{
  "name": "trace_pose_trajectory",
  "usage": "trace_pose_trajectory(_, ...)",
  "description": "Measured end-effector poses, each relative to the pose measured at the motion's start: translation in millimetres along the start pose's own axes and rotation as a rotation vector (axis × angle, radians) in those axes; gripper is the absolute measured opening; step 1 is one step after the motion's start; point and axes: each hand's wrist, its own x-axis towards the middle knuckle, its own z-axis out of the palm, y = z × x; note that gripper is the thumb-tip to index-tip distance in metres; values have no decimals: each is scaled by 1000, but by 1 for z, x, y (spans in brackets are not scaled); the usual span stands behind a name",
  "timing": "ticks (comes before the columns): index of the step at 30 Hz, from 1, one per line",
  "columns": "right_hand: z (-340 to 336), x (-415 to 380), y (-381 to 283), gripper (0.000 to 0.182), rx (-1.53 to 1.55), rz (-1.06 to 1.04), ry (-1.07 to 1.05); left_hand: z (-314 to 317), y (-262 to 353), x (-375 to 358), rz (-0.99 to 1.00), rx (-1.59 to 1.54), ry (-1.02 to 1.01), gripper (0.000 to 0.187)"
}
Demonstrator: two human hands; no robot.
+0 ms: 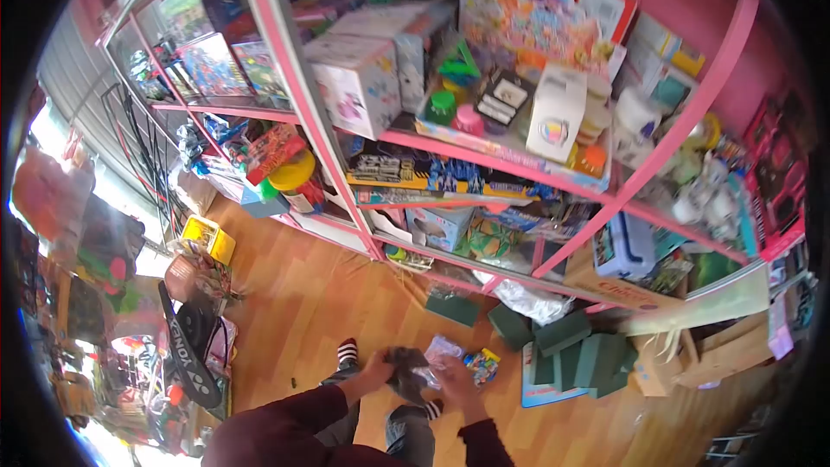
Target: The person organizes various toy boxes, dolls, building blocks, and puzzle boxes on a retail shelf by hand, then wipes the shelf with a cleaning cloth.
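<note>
Above the wooden floor, my left hand (377,372) is closed on the near side of a dark packet (405,370) that has some shiny clear plastic on it. On the other side, my right hand (458,382) is closed at the packet's clear plastic edge; motion blur hides exactly how its fingers lie. What the packet holds cannot be made out. Just beyond my hands, a pale purple package (443,349) and a small colourful package (482,367) lie on the floor.
Pink-framed shelves (519,175) full of toys and boxes rise ahead. Dark green foam blocks (596,361) are piled at the right beside cardboard boxes (731,355). At the left stand a yellow basket (207,239), a black racket bag (192,350) and hanging packaged goods (108,246).
</note>
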Motion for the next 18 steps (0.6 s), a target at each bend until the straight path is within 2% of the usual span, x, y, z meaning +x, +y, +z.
trace_pose_trajectory(1,-23,3,-46,24,-140,-36,74,-6,16,-4,12,-20,-9,28)
trace_pose_trajectory(2,-45,10,-99,21,-284,-69,148,-15,34,-6,48,35,149,23)
trace_pose_trajectory(4,-70,34,-144,20,-216,-265,320,-34,61,-10,100,139,458,21)
trace_pose_trajectory(5,-80,43,-173,17,-358,-248,357,-46,67,-9,111,-8,415,25)
trace_pose_trajectory(6,-81,54,-210,15,-394,-411,413,-57,71,-8,116,-149,373,28)
trace_pose_trajectory(9,-68,95,-286,12,-382,-561,380,-84,103,-9,82,-113,409,32)
trace_pose_trajectory(12,-26,132,-361,31,-242,-572,421,-116,99,27,157,2,464,33)
trace_pose_trajectory(14,-2,168,-390,49,-472,-867,464,-127,138,22,201,-52,400,31)
trace_pose_trajectory(15,10,180,-411,57,-594,-938,484,-134,162,20,259,-100,348,30)
trace_pose_trajectory(16,21,191,-433,64,-716,-1007,505,-141,182,21,256,-97,338,30)
trace_pose_trajectory(18,32,220,-470,78,-869,-991,435,-157,214,22,222,-278,270,26)
